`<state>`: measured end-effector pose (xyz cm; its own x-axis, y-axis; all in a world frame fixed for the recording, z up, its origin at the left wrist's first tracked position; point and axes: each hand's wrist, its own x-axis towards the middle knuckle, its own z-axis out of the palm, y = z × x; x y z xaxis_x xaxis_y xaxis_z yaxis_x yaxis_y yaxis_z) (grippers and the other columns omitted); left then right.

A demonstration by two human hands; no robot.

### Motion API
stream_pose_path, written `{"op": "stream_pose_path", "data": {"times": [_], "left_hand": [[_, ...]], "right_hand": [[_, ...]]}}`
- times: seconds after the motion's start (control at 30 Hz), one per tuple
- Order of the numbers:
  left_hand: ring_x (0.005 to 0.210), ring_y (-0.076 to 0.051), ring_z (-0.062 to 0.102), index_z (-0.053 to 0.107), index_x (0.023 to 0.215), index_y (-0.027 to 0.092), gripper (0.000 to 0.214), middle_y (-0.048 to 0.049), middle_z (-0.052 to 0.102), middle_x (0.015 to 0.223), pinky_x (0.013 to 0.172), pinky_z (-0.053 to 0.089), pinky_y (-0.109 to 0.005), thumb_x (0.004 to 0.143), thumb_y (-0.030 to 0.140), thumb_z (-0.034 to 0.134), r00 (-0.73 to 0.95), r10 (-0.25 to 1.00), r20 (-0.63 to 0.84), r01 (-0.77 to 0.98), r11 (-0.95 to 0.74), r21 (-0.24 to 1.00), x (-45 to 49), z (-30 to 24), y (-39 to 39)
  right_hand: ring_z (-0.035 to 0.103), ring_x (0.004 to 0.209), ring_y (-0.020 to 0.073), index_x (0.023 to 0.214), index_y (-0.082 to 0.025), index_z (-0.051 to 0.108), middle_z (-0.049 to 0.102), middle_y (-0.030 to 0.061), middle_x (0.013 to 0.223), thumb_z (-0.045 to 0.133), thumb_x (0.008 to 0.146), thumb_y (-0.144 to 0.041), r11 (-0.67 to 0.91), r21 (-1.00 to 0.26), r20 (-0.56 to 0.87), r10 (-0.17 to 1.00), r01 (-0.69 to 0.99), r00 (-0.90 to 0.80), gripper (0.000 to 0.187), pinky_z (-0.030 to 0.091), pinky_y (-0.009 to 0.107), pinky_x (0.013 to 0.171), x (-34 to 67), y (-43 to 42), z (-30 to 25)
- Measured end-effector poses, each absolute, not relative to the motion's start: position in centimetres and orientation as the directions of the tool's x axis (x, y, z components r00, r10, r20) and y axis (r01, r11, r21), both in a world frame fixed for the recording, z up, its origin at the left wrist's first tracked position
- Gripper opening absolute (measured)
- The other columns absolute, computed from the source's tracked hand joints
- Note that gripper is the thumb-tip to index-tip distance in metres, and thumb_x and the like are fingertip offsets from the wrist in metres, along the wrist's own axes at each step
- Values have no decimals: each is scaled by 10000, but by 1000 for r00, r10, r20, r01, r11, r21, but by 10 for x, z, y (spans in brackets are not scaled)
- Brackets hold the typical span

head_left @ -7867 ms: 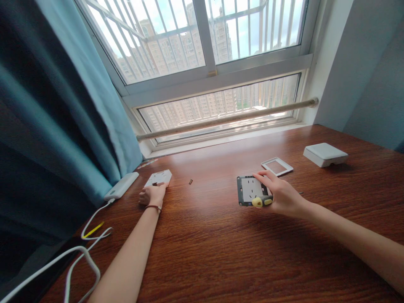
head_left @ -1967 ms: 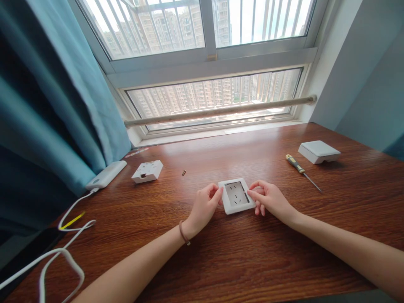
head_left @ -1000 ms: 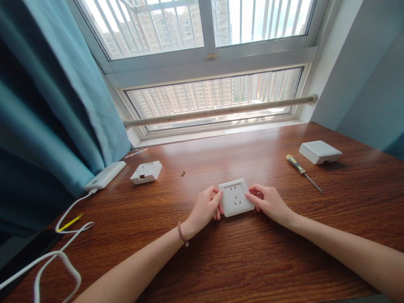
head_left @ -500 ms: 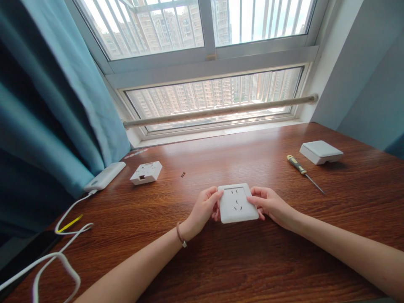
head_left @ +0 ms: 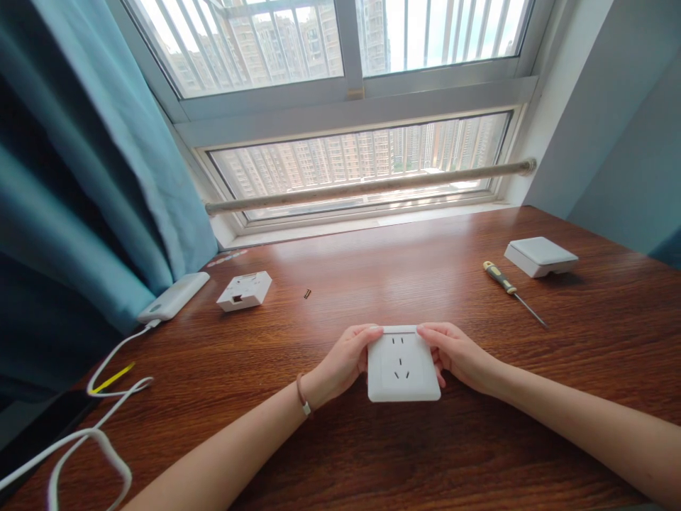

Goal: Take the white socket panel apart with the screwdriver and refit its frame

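Note:
Between my two hands is a white wall socket [head_left: 401, 369], its slotted face turned up toward me. My left hand [head_left: 348, 355] grips its left edge, thumb on the upper left corner and fingers behind. On the opposite side my right hand [head_left: 455, 351] has its thumb on the upper right corner, the other fingers partly hidden underneath. The socket's back is out of sight. Beyond my left hand, two small dark screws [head_left: 307, 293] lie side by side on the wooden table [head_left: 340, 262].
A white mounting box [head_left: 245, 291] sits at the left, near a white device [head_left: 173, 298] with a cable [head_left: 114, 348] and a yellow strip [head_left: 113, 378]. To the right lie a screwdriver [head_left: 500, 278] and another white box with a plate [head_left: 540, 255]. A blue curtain [head_left: 159, 177] hangs left.
The socket has come lower and tilted so more of its face shows. Both thumbs have shifted onto its upper corners. The other things stay put.

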<state>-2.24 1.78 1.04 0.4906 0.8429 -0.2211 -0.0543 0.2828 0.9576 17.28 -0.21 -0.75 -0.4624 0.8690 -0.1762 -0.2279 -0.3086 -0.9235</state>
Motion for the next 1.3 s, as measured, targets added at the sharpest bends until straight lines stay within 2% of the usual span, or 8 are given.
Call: {"op": "stream_pose_path", "data": {"times": [0.1,0.43,0.73,0.93,1.1,1.3], "left_hand": [[654,-190,598,610,811,88,383,-96,637,711,584,457,-278,718,458,576,536,802,-264,-67,352,934,-22,11,18],[712,-189,601,616,876,88,338,-105,644,797,664,461,-295,751,400,579,579,766,-279,-143,432,891,-21,9,18],[636,-139,572,583,785,110,297,-53,608,717,597,445,-251,756,405,594,587,759,-282,-150,444,883,-22,7,18],[656,-150,563,582,801,110,304,-38,574,680,583,420,-238,757,411,583,591,752,-293,-123,443,888,-21,9,17],[631,-151,549,593,787,102,370,-41,575,646,559,399,-229,706,463,612,547,772,-324,-80,434,897,-20,8,16],[589,-131,525,594,774,102,362,-25,559,621,554,386,-228,704,456,618,551,777,-306,-113,433,895,-20,6,16]], "right_hand": [[498,332,76,717,-137,508,552,-18,495,525,796,-466,-301,-929,-173,868,-215,-466,339,382,156,292,173,-3,-9],[492,322,79,701,-143,497,543,-24,481,504,803,-472,-276,-941,-163,878,-198,-450,345,359,154,280,172,-1,-14],[464,323,58,713,-135,500,529,-31,495,524,804,-454,-274,-938,-166,892,-211,-420,332,369,144,283,172,-1,-14],[462,318,53,672,-139,480,517,-41,483,540,802,-430,-279,-938,-171,887,-205,-428,325,378,137,278,171,-2,-13],[467,298,62,650,-146,470,511,-46,454,525,814,-415,-265,-940,-147,883,-216,-445,320,348,133,261,171,-2,-15],[473,289,72,637,-153,463,511,-46,445,522,818,-406,-255,-939,-131,886,-231,-445,317,329,138,255,173,-4,-15]]}}
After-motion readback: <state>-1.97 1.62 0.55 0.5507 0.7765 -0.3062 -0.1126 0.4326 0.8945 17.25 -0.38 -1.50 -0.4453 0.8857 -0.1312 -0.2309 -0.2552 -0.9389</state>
